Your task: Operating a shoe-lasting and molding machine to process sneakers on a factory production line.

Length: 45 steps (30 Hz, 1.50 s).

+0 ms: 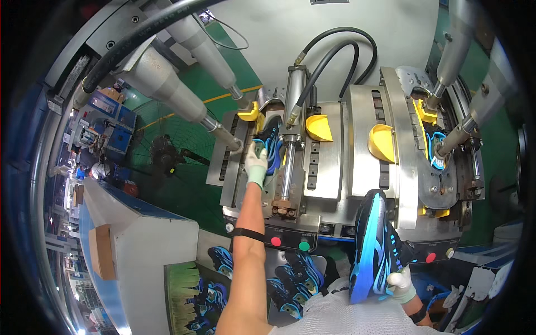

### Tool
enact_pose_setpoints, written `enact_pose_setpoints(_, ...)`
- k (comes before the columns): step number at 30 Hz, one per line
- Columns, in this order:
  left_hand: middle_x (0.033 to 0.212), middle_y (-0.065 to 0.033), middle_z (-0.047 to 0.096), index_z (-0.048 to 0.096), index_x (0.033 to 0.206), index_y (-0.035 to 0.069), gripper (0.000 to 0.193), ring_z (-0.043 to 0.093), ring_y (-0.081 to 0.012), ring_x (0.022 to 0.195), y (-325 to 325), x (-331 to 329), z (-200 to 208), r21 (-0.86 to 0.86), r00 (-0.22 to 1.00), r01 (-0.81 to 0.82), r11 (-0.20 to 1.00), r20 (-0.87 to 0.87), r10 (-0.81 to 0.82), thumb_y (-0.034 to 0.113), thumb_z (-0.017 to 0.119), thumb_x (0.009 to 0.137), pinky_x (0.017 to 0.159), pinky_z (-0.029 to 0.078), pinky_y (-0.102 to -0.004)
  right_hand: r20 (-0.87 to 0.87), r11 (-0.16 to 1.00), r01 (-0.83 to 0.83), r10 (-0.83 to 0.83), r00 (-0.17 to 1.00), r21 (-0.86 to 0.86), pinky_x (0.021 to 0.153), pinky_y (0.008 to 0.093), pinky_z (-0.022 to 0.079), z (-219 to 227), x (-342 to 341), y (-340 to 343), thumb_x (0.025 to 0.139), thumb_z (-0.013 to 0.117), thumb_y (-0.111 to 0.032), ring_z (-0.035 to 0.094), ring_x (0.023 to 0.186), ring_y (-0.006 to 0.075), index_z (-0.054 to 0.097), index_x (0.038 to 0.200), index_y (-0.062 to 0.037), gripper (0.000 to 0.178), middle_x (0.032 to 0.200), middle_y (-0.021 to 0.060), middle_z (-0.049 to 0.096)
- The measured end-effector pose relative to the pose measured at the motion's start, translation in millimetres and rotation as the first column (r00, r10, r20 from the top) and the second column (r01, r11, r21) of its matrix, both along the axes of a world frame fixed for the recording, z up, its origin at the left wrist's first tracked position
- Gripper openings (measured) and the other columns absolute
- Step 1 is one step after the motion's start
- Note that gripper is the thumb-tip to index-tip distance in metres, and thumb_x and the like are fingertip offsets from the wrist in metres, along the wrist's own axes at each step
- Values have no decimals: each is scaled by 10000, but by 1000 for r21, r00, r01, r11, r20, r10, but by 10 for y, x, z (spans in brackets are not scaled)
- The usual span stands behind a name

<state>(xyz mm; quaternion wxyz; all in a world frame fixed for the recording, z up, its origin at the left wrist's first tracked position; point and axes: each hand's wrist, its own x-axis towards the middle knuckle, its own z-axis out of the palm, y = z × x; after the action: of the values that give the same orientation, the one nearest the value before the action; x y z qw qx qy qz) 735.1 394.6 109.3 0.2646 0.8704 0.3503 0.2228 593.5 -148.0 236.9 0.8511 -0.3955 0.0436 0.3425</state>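
The steel press machine [329, 167] fills the far half of the view, its front edge carrying a red button [276, 241] and a green button [304, 245]. Two stations sit side by side on its top. At the left station a blue and black shoe [270, 146] lies in the cradle between the steel side plates, close under a yellow pad [249, 113] at the far end; the slanted grey cylinder rods [184, 97] crowd in from the upper left, leaving only a narrow slot around the shoe. The left hand [257, 163], in a white glove, reaches across the front edge and rests on the near end of that shoe, fingers curled down onto it; how firmly they clamp cannot be told. At the right station a second shoe [435, 146] sits pressed under a rod near the machine's right edge. Two yellow cups [350, 134] stand in the middle, with open steel plate between them.

Below the front edge, the right hand [400, 283], also gloved, closes around the heel end of a blue-soled shoe [371, 245], held upright, sole facing left, its toe just in front of the machine's front panel. More blue shoes [279, 279] lie in a tray near the lower left, beside the forearm.
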Motion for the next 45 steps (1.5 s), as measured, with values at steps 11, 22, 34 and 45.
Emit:
enact_pose_setpoints(11, 1097, -133, 716, 677, 1244, -30, 402, 689, -191, 939, -211, -1373, 1141, -517, 948, 85, 852, 305, 90, 249, 622, 959, 735, 576, -313, -9, 976, -132, 132, 991, -172, 915, 372, 570, 139, 207, 645, 836, 698, -64, 652, 1092, 213, 417, 1463, -54, 687, 1262, 99, 620)
enact_pose_setpoints(22, 1222, -221, 676, 599, 1256, -141, 397, 649, -262, 1118, -1609, -4710, 1084, -449, 803, -399, 800, 250, 541, 148, 551, 988, 979, 487, -346, 124, 902, -396, 419, 899, -173, 563, 405, 577, -78, 1534, 4033, 939, 644, -143, 686, 702, 229, 618, 1072, -99, 142, 829, 55, 683)
enact_pose_setpoints(34, 1320, -227, 634, 542, 1371, -59, 427, 613, -325, 1227, -3635, -6209, 293, -289, 379, -906, 310, -225, 898, 161, 578, 1007, 1054, 464, -390, 412, 344, 288, 375, 830, -894, 799, 353, 605, -1620, 2325, 5600, 792, 679, -219, 758, 878, 266, 720, 985, 36, 322, 957, 206, 744)
enact_pose_setpoints(45, 1269, -265, 505, 401, 1401, -67, 835, 465, -454, 1229, -4812, -6198, -1727, -155, 346, -935, 320, -191, 919, 185, 809, 717, 1077, 373, -503, 791, 855, -24, 490, 366, -518, 803, 377, 528, -359, 607, 4345, 888, 712, -229, 633, 885, 252, 365, 1440, 110, 735, 1110, 172, 658)
